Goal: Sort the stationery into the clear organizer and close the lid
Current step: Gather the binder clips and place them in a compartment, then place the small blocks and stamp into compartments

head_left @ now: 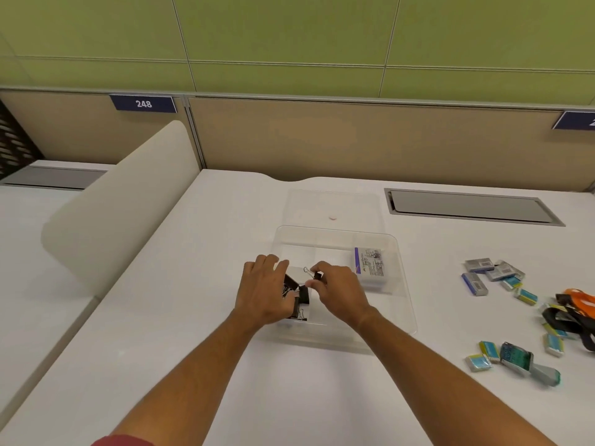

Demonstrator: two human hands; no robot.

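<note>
The white surface (289,397) carries the clear organizer (399,284) at its middle, with the lid (335,204) lying open behind it, apparently hinged at the far edge, though the clear plastic makes that hard to confirm. The organizer is thin, rigid plastic, light enough to slide if pushed, so loading it wants gentle downward placement. A stack of labelled packets (370,265) sits in its far right compartment.

Well off to the right lie small boxes of staples (483,268), little blue-and-yellow packets (553,344) and orange and black lanyards (573,307): the boxes stiff and easy to pinch by their sides, the lanyards limp and best gathered in a bunch.

The left hand (267,294) is curled over a cluster of black binder clips (297,297) in the near left compartment, grasping some of them. The right hand (338,291) pinches one small binder clip (314,273) just above the same compartment. These clips are hard, smooth steel, light and springy; their wire handles snag, so the black body is the surer hold.
</note>
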